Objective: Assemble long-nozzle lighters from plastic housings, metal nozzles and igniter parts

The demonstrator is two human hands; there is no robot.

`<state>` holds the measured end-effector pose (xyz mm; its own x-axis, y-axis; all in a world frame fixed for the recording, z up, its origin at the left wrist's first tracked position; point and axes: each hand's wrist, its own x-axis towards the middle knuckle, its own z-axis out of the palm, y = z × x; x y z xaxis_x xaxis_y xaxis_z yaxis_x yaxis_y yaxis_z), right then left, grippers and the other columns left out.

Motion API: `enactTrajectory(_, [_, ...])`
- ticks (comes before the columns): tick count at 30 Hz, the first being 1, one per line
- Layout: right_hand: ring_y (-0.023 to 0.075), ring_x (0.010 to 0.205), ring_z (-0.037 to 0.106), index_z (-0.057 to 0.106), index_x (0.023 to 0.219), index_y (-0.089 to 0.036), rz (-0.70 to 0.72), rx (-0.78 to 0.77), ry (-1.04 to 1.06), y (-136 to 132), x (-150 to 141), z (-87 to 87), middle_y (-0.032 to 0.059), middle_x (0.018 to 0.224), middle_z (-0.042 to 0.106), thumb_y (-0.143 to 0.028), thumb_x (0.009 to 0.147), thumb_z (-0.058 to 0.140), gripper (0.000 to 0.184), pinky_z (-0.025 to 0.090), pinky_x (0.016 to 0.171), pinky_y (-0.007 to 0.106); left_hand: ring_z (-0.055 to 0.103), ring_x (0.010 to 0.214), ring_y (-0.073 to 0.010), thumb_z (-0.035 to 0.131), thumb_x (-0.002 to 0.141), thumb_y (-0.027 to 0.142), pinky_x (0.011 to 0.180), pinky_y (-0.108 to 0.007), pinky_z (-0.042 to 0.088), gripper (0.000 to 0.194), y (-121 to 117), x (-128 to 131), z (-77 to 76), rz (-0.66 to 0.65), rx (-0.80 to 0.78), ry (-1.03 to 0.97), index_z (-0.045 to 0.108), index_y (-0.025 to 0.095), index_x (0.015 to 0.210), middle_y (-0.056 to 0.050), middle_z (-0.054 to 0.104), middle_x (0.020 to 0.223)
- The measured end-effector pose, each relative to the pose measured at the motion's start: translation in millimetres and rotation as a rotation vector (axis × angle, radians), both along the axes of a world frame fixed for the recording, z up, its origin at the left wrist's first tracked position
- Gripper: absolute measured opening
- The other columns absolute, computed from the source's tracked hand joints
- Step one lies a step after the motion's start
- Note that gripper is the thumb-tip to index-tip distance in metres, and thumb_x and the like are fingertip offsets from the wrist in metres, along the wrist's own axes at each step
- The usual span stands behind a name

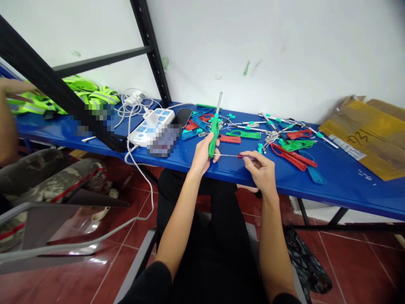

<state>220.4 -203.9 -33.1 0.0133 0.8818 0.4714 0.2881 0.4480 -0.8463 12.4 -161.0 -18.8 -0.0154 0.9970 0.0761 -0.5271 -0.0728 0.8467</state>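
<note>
My left hand is closed round the lower end of a green long-necked gas lighter, its metal tube pointing up and away. In my right hand is a screwdriver with a reddish handle, pinched between the fingers. Its thin shaft runs level to the left, and the tip meets the lower end of the green handle. Just beyond my hands lie loose lighter parts: a red handle shell, a green handle shell and, at right, several red shells.
A blue table carries metal tubes with wires, a cardboard box at right, and a white power strip with cables at left. A black shelf post rises behind. Another person's arm shows at far left, near yellow-green vests.
</note>
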Motion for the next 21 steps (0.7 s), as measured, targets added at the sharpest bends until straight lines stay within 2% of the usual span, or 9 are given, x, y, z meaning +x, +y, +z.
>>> enactTrajectory(3, [0.0147,0.066,0.053,0.088,0.106,-0.026,0.028,0.006,0.009,-0.3,-0.6,0.6,0.0038,0.092,0.071,-0.035,0.097,0.073,0.02,0.044,0.059,0.03,0.053,0.038,-0.0061,0.082,0.09,0.062,0.032,-0.023,0.031,0.051,-0.4,0.6,0.0,0.006,-0.003,0.018,0.062,0.016,0.083,0.002,0.061,0.081])
enactTrajectory(9, [0.0165,0.076,0.06,0.087,0.114,-0.028,0.122,0.026,0.004,-0.4,-1.2,1.6,0.0046,0.1,0.068,-0.033,0.102,0.073,0.019,0.05,0.065,0.031,0.052,0.039,-0.0053,0.08,0.093,0.061,0.033,-0.022,0.031,0.049,-2.0,2.1,3.8,0.031,-0.036,0.028,0.06,0.017,0.083,0.003,0.058,0.08])
enactTrajectory(15, [0.0181,0.083,0.062,0.086,0.114,-0.028,0.114,0.033,-0.008,-1.1,-0.7,1.6,0.0045,0.099,0.067,-0.033,0.103,0.073,0.018,0.051,0.068,0.031,0.052,0.039,-0.0059,0.078,0.095,0.06,0.033,-0.023,0.031,0.047,-1.9,1.2,4.5,0.029,-0.039,0.023,0.059,0.018,0.083,0.003,0.059,0.079])
enactTrajectory(21, [0.0163,0.078,0.058,0.085,0.112,-0.028,0.091,0.036,0.026,-1.2,-0.2,-0.3,0.0022,0.093,0.061,-0.034,0.102,0.073,0.017,0.05,0.066,0.029,0.052,0.039,-0.0068,0.077,0.095,0.061,0.033,-0.023,0.031,0.047,-1.5,0.4,4.5,0.024,-0.044,0.017,0.058,0.019,0.085,0.004,0.059,0.076])
